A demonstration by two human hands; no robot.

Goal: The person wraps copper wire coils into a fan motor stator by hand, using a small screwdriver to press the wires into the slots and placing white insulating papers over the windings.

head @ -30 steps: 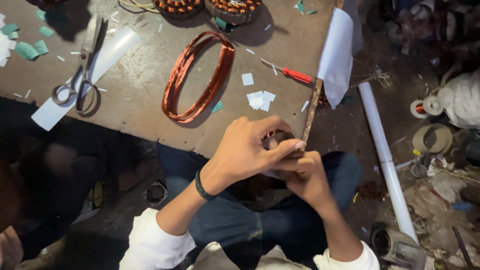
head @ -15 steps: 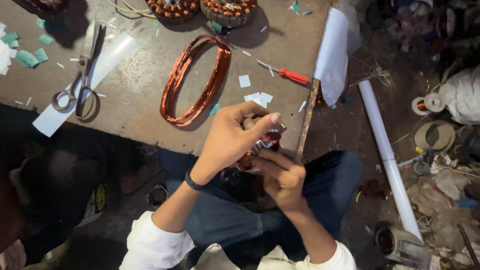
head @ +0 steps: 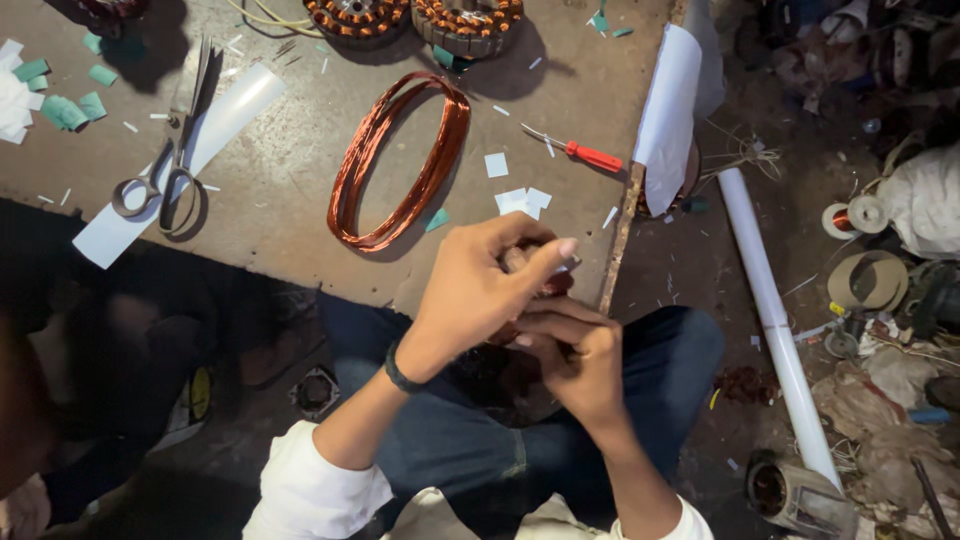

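My left hand (head: 480,285) and my right hand (head: 575,360) are closed together over my lap, both gripping a dark round motor part (head: 500,375) with reddish copper windings that the fingers mostly hide. The left hand lies on top with a fingertip pressing at the part's upper edge. The right hand holds it from below. A loose oval coil of copper wire (head: 395,160) lies on the grey work board (head: 290,215) just beyond my hands. Small white paper squares (head: 520,200) lie beside the coil.
Scissors (head: 165,180) rest on a white paper strip (head: 180,165) at the left. A red-handled screwdriver (head: 580,152) lies near the board's right edge. Two wound stators (head: 415,18) sit at the top. A white tube (head: 775,310) and scrap clutter the floor on the right.
Both hands have shifted slightly down and left over my lap while still working on the part. The left hand's fingers have changed their hold at its top.
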